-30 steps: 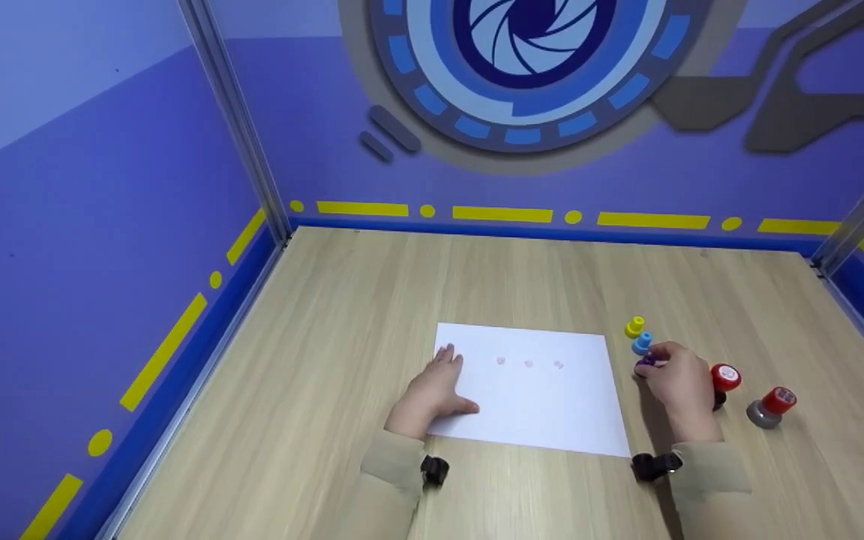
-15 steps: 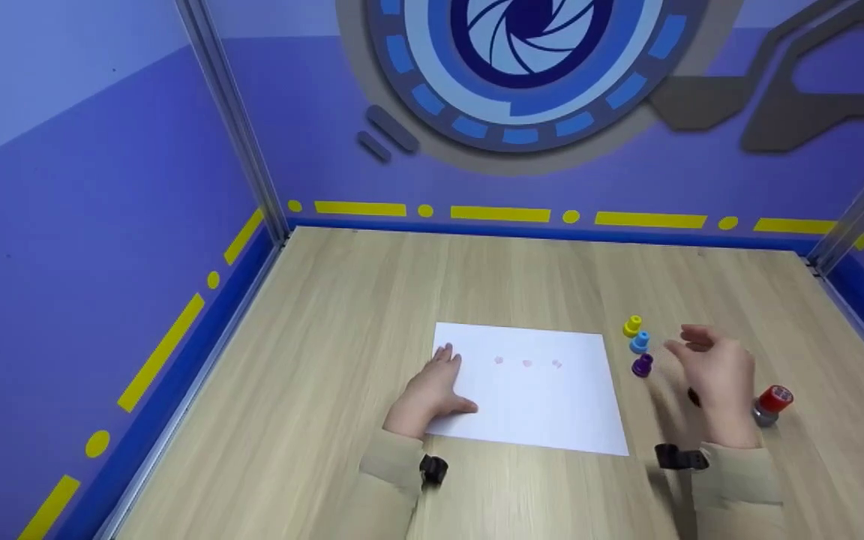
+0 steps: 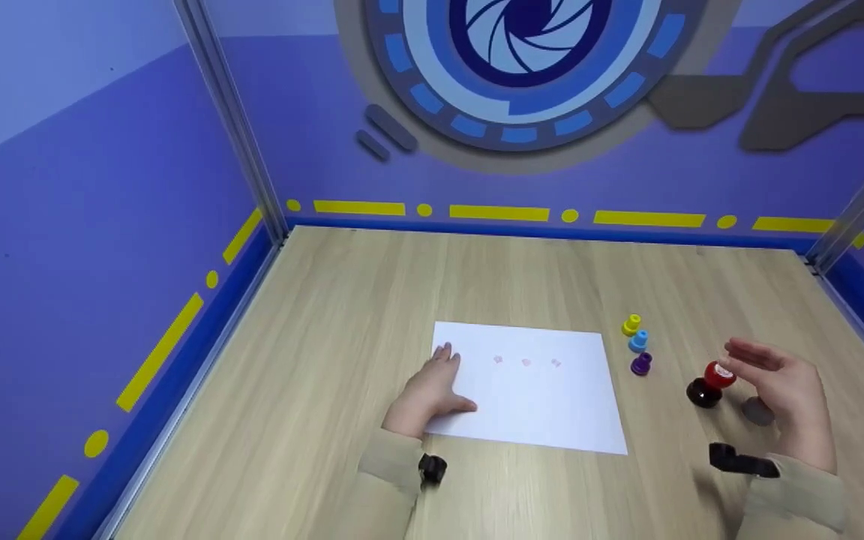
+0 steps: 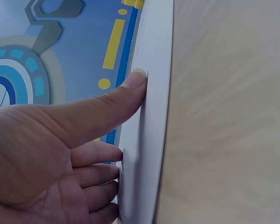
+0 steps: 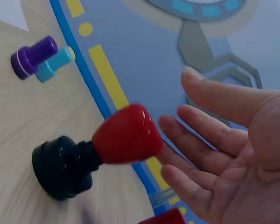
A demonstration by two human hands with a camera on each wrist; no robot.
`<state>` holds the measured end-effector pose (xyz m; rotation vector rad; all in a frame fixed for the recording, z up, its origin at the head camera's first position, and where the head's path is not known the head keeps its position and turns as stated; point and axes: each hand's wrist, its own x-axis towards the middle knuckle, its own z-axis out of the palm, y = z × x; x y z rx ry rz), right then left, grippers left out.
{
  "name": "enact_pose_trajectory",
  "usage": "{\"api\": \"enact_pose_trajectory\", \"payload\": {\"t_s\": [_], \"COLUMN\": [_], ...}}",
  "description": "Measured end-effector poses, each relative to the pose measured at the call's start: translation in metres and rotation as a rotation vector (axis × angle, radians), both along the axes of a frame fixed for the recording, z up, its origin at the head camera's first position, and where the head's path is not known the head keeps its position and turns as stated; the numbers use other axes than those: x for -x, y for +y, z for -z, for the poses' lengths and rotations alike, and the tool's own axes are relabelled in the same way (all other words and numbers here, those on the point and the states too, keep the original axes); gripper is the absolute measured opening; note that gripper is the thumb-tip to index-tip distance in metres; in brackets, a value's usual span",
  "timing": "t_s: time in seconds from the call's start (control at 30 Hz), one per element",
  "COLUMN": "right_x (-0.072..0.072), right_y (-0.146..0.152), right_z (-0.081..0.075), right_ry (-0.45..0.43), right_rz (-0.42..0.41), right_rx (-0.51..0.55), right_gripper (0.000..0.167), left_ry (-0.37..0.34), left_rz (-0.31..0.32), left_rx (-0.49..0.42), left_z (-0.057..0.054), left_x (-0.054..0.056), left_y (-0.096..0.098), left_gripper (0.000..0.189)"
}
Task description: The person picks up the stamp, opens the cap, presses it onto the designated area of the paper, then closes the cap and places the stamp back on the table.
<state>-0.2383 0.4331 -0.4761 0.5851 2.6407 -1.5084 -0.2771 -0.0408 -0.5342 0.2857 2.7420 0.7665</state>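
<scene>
My left hand (image 3: 432, 390) rests on the left side of a white sheet of paper (image 3: 544, 412), thumb and fingers spread. The left wrist view shows its thumb and fingertips touching the sheet. Three small faint reddish prints (image 3: 526, 362) lie in a row on the paper. My right hand (image 3: 788, 386) hovers above the table at the right, fingers extended and nothing held. Just beside it stands a stamp with a red knob (image 5: 126, 135) and black base. A second stamp, with a grey base (image 3: 758, 411), is partly hidden behind that hand; its red handle (image 5: 165, 218) peeks into the right wrist view.
Right of the paper, small yellow (image 3: 631, 325), light blue (image 3: 639, 341) and purple (image 3: 641, 364) stamps stand in a slanting row on the wooden table (image 3: 342, 315). Printed blue-purple panels (image 3: 304, 127) enclose the table at the back and sides.
My right hand has let go of the purple stamp, which stays standing on the table, and has moved right, past the red-knobbed stamp. My left hand has stayed on the paper.
</scene>
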Motion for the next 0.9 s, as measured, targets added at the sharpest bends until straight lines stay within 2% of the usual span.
{"api": "enact_pose_trajectory", "payload": {"t_s": [0.13, 0.23, 0.37, 0.53, 0.7, 0.9], "right_x": [0.001, 0.003, 0.005, 0.005, 0.005, 0.007], "right_y": [0.008, 0.011, 0.011, 0.01, 0.008, 0.004], "right_z": [0.007, 0.011, 0.014, 0.014, 0.015, 0.015], "right_ry": [-0.038, -0.051, -0.063, -0.074, -0.016, -0.012], "right_rz": [-0.102, -0.163, -0.213, -0.241, -0.247, -0.186], "right_rx": [0.053, 0.071, 0.018, -0.073, -0.012, 0.004], "right_gripper": [0.089, 0.088, 0.085, 0.083, 0.077, 0.079], "left_ry": [-0.003, -0.002, 0.002, 0.007, 0.016, 0.017], "left_rz": [0.001, 0.005, 0.011, 0.015, 0.018, 0.012], "left_rx": [-0.016, -0.025, -0.021, -0.008, 0.0, 0.008], "left_z": [0.0, -0.001, -0.001, -0.002, -0.001, -0.001], "left_x": [0.0, 0.0, 0.0, 0.001, 0.0, 0.0], "left_y": [0.0, -0.001, -0.001, 0.0, 0.0, 0.0], "left_gripper": [0.095, 0.096, 0.096, 0.096, 0.096, 0.096]}}
